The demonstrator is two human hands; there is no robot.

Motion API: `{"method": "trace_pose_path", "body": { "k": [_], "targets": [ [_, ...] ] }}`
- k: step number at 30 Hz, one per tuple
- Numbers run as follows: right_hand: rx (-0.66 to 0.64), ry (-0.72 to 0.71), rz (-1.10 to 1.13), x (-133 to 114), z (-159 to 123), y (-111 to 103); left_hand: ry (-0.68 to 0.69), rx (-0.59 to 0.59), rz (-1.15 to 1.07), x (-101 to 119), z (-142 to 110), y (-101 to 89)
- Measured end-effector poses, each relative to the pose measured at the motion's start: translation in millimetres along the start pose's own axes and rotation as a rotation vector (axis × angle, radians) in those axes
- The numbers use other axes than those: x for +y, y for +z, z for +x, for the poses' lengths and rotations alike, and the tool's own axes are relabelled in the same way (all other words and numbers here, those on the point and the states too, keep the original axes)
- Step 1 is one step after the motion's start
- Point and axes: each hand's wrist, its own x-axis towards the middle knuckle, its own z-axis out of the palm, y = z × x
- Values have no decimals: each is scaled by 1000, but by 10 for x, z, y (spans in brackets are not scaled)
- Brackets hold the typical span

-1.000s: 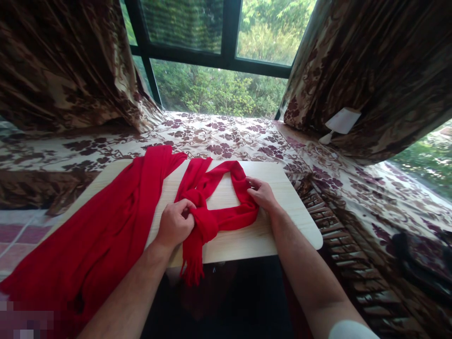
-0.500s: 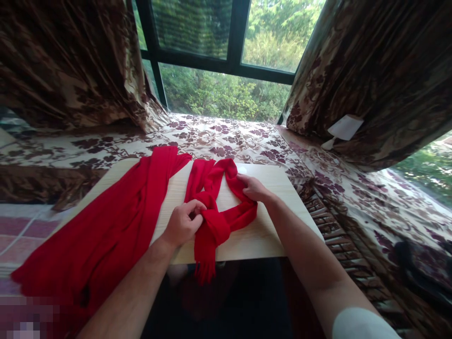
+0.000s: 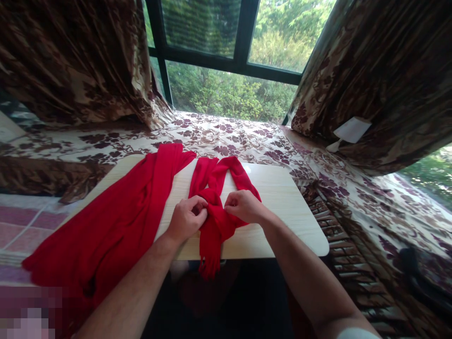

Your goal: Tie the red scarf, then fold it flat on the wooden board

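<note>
A red scarf [image 3: 219,221] lies looped and knotted on a pale wooden table [image 3: 282,207], its fringed end hanging over the near edge. My left hand [image 3: 189,216] pinches the scarf at the left side of the knot. To the right of the knot, my right hand [image 3: 243,206] is closed, thumb and fingers together on the scarf's band. The loop opens behind the knot, towards the window. On the left, a wide spread of the same red cloth [image 3: 116,212] covers the table's left part and drapes off its near side.
Beyond the table runs a ledge with a floral cover [image 3: 226,127], below a window [image 3: 226,89]. Patterned curtains [image 3: 81,61] hang on both sides. A small white lamp [image 3: 353,129] stands on the ledge at right. A dark object [image 3: 420,278] lies at far right.
My right hand has come from the loop's far right side back and leftward to beside the knot. My left hand keeps its pinch. The whole view has shifted slightly.
</note>
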Motion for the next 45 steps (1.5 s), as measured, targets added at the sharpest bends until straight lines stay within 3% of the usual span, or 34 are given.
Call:
{"method": "trace_pose_path", "body": {
  "k": [6, 12, 17, 22, 29, 36, 38, 40, 43, 45],
  "targets": [
    [-123, 71, -64, -89, -16, 73, 125, -141, 8, 12, -3, 4],
    [-198, 92, -41, -92, 31, 120, 64, -73, -39, -27, -22, 13],
    [-232, 52, 115, -80, 71, 146, 50, -128, -123, -38, -28, 16],
    [-163, 90, 322, -78, 91, 209, 98, -218, -158, -27, -22, 19],
    [-74, 148, 509, -95, 112, 140, 76, -219, -97, -13, -10, 14],
    [266, 318, 858, 26, 259, 171, 83, -236, -67, -3, -2, 15],
    [290, 316, 899, 49, 256, 167, 94, -223, -56, -26, -8, 27],
    [195, 293, 865, 41, 209, 138, 93, -211, -59, -46, -15, 37],
    [-92, 208, 745, -18, 99, 74, 82, -206, -85, -56, -18, 44],
    [-210, 184, 712, -60, 46, 50, 83, -211, -91, -47, -14, 42]
  ]
}}
